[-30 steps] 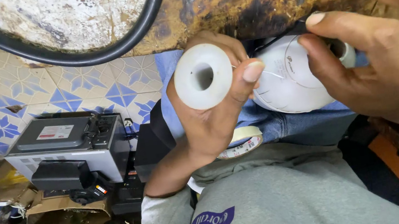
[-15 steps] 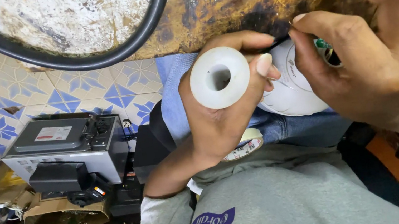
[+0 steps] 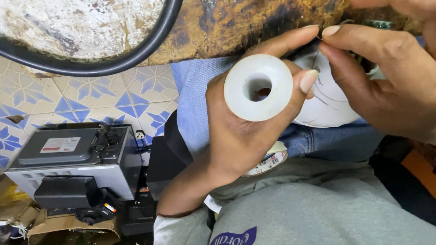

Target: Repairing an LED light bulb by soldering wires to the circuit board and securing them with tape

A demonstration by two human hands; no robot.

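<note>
White spool (image 3: 258, 87) gripped endwise in left hand (image 3: 242, 130); right hand (image 3: 412, 62) pinching beside.

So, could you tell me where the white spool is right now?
In the head view's centre, the white spool sits in the left hand, beside the right hand, below the rusty table edge.

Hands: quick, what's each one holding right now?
Left hand: shut on white spool.
Right hand: fingertips pinched together; on what, cannot tell.
</note>
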